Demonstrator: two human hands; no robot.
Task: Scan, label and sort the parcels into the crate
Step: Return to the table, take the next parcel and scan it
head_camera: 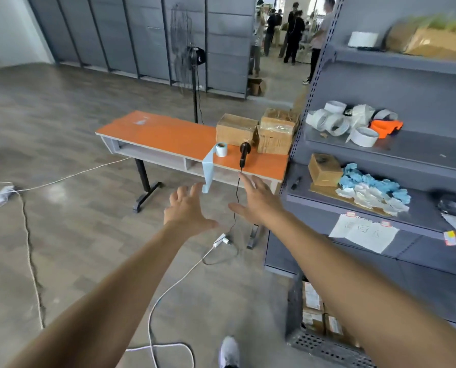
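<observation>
The left grip [188, 208] and right grip [258, 199] are held out with fingers spread, holding nothing, short of the orange surface [163, 134]. Just beyond the right grip sits the scanner [244, 154], the label roll [221, 149] beside it and the parcels [236, 130] farther past both.

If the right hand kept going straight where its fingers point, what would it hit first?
Probably the black scanner on the table: the right hand, open, points at its handle end, where the cable hangs off the edge. Depth is unclear from this one view.
</observation>
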